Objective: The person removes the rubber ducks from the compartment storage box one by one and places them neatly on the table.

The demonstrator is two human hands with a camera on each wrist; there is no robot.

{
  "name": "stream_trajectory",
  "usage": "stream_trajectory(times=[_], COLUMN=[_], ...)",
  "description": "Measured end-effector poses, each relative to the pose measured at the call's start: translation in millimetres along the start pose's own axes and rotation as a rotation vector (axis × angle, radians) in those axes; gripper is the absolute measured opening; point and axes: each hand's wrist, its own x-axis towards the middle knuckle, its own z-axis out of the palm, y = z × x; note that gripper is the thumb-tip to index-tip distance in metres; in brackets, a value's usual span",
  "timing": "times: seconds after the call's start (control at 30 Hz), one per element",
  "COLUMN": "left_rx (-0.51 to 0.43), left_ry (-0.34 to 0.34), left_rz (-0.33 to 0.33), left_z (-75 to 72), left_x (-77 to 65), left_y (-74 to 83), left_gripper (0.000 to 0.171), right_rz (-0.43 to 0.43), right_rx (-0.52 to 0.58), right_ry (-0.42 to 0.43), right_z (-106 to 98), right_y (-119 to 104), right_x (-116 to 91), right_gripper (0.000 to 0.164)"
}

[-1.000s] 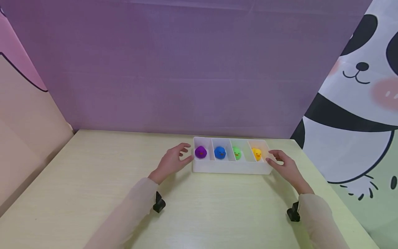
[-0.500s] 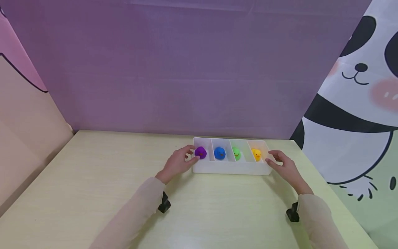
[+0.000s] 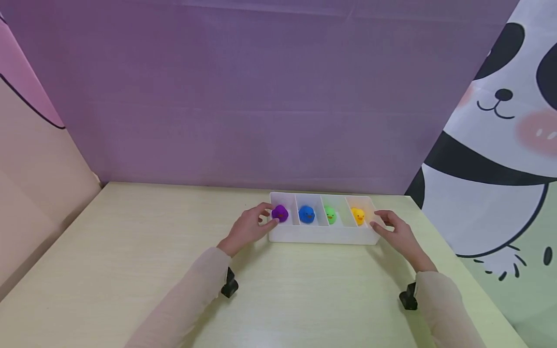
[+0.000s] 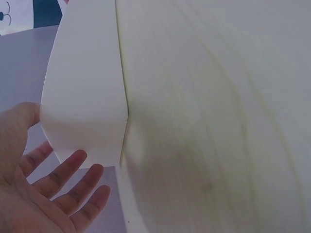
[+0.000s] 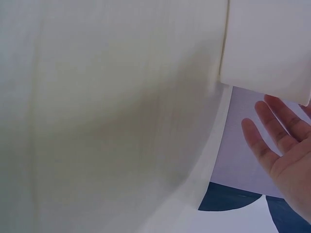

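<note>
A white divided box stands near the table's back edge in the head view. Each compartment holds one small duck: purple, blue, green and yellow, from left to right. At the box's left end is my left hand, its thumb at the front rim corner. My left fingers spread loosely along the end wall in the left wrist view. My right hand touches the opposite end, thumb toward the front. Its visible fingers are fairly straight; its thumb is hidden in the right wrist view.
The pale wooden table ends at a purple cloth backdrop just behind the box. A panda-print panel borders the right side, and a light panel borders the left. Black wrist mounts sit under both sleeves.
My left hand has moved right from beside the box to touch its left end, then stayed there. My right hand has kept its place; box and ducks have not visibly moved.
</note>
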Motion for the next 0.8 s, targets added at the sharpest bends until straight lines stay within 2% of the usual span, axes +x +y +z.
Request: stream_trajectory(times=[0.17,0.4,0.8], left_rx=[-0.01,-0.029,-0.048], left_ry=[0.001,0.005,0.018], left_rz=[-0.021,-0.027,-0.016], left_z=[-0.2,-8.1,-20.5], left_x=[-0.8,-5.1,-12.4], left_y=[-3.1,-6.4,-20.3], left_gripper=[0.045,0.044,0.042], right_rz=[0.01,0.014,-0.042], right_rx=[-0.004,-0.002,-0.01], right_ry=[-0.005,-0.02,-0.005], right_z=[1,4,17], right_y=[-1,-10,-21], right_x=[0,-1,0], right_gripper=[0.06,0.061,0.057])
